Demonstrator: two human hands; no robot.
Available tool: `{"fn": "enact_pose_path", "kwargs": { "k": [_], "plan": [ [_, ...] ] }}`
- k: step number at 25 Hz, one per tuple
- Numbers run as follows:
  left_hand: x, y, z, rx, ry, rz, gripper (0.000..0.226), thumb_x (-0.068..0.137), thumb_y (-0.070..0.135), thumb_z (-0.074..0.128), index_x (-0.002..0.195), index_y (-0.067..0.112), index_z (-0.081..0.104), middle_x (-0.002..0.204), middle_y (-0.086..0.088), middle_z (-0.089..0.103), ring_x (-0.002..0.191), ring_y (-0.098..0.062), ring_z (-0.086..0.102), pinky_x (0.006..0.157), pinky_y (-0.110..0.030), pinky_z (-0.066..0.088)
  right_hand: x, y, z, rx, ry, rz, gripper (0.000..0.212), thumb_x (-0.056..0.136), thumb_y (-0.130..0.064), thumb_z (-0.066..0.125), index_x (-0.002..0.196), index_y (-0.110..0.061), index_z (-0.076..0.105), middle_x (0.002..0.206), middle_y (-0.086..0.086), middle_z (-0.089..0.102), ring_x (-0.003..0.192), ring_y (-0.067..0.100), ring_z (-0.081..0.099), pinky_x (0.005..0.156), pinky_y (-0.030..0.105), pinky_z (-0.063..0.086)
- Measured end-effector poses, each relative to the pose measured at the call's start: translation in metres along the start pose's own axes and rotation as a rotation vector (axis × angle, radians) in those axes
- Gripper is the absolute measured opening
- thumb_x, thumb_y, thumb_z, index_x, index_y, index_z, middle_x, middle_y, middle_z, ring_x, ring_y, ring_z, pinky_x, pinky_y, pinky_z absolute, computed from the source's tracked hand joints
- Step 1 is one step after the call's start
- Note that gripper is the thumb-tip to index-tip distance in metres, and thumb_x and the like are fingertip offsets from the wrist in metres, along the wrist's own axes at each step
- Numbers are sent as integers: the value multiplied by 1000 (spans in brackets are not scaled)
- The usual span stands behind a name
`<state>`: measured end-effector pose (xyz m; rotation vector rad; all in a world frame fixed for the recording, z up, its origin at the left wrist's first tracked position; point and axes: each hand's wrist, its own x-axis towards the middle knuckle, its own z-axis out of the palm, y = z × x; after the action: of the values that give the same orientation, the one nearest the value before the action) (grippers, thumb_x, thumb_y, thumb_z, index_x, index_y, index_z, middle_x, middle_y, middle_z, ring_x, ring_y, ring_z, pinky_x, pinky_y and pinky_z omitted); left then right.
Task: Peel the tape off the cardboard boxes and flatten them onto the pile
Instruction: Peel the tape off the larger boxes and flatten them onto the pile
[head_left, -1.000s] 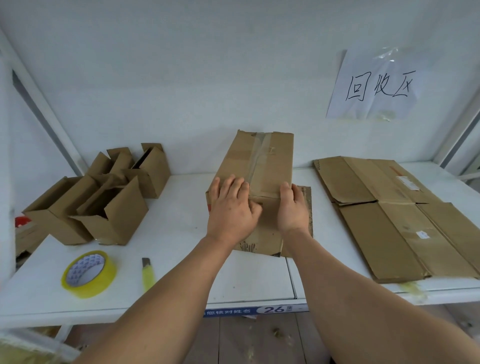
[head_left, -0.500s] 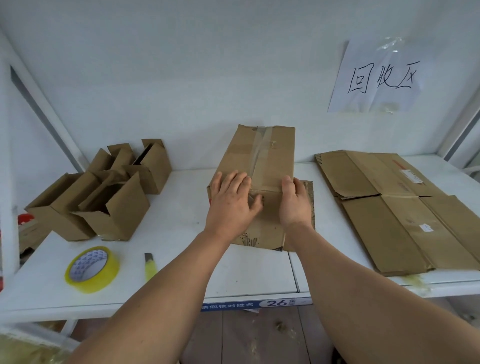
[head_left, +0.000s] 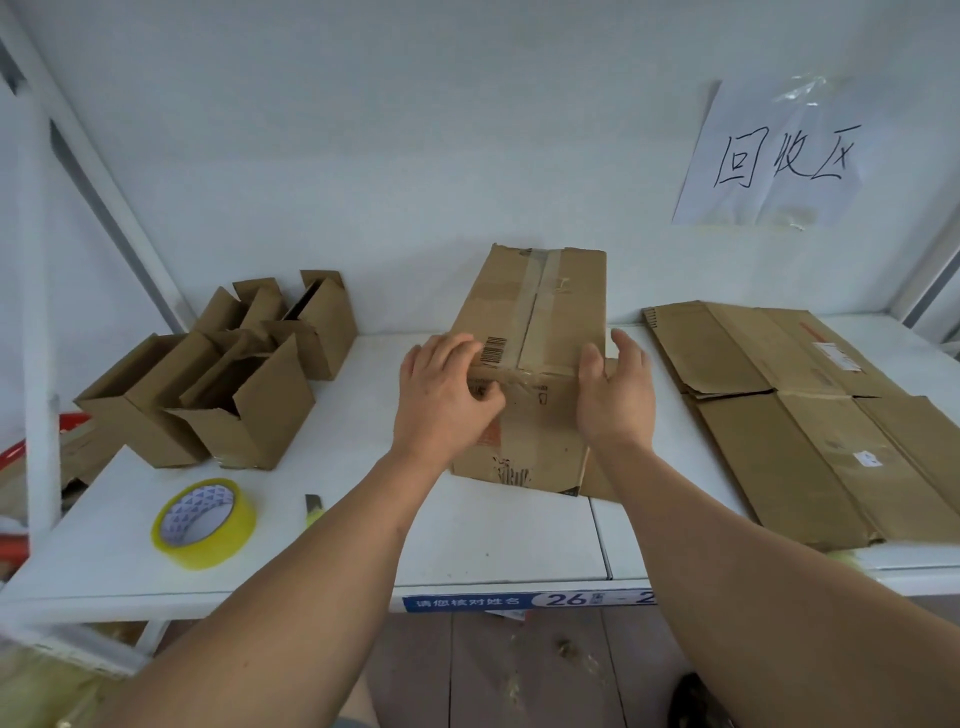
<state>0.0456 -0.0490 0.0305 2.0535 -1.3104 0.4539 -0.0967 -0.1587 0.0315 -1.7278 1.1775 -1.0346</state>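
Note:
A brown cardboard box (head_left: 550, 312) stands in the middle of the white shelf (head_left: 493, 540), with clear tape running down its top seam and over the near edge. My left hand (head_left: 441, 400) grips the box's near left corner, fingers over the top beside a barcode, thumb bent against the front face at the tape. At the box's right side my right hand (head_left: 618, 389) is held open, its thumb touching the near right corner. To the right lies the pile of flattened cardboard (head_left: 810, 415).
Several small open cardboard boxes (head_left: 234, 384) stand at the left. A yellow tape roll (head_left: 202, 525) and a yellow cutter (head_left: 313, 512), partly behind my left forearm, lie near the front edge. A handwritten paper sign (head_left: 774, 156) hangs on the back wall.
Both hands slid apart from the middle of the box's near edge to its corners, uncovering the barcode. The right hand lifted off the top and opened at the side.

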Motion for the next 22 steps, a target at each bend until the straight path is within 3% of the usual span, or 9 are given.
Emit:
{"fn": "enact_pose_path", "kwargs": {
  "k": [2,4,8,12,14,17,20,22],
  "plan": [
    [0,0,-2,-28,-5,-11,48,75,31,65,118,8,65,123,-3,60,120,-25,49,104,-41,40,-4,-3,2,-228,30,-289,37,101,-35,46,132,-18,56,142,-3,50,134,19,41,112,39,29],
    [4,4,-6,-39,-89,-24,50,76,34,61,123,15,65,124,2,55,122,-23,43,102,-40,40,-11,-1,6,-362,7,-456,32,100,-35,48,121,-19,65,135,-5,58,135,19,41,110,38,26],
    [24,9,-19,2,-348,-104,47,88,33,51,136,35,53,131,11,40,130,-18,24,110,-36,27,-13,2,10,-476,60,-520,42,98,-41,38,118,-19,68,131,-5,62,135,17,43,110,37,25],
    [43,19,-25,-67,-559,-214,47,91,20,41,132,38,55,134,9,39,132,-21,21,111,-38,27,-12,1,13,-498,106,-528,44,97,-40,35,114,-18,70,127,-4,65,131,17,48,111,37,27],
    [50,20,-25,-88,-540,-255,43,92,20,38,122,36,64,136,5,44,132,-24,29,110,-40,30,-14,1,14,-537,137,-580,44,95,-42,40,110,-16,72,124,-2,67,127,18,53,111,38,27],
    [58,15,-24,-144,-379,-252,38,96,18,37,107,24,72,128,0,57,123,-25,47,103,-34,38,-17,4,12,-605,141,-723,40,89,-43,53,110,-14,71,122,1,68,122,21,58,110,37,27],
    [47,4,-19,-310,-364,-192,34,100,13,40,118,18,68,136,6,55,132,-13,42,103,-16,24,-16,10,9,-669,114,-738,48,84,-48,55,116,-14,67,127,1,65,129,23,51,112,39,26],
    [33,-5,-13,-388,-346,-166,32,102,17,41,123,19,66,142,10,51,140,-7,31,107,-14,16,-17,12,12,-711,126,-676,56,81,-54,54,119,-14,64,129,0,63,132,23,47,114,42,26]
  ]
}}
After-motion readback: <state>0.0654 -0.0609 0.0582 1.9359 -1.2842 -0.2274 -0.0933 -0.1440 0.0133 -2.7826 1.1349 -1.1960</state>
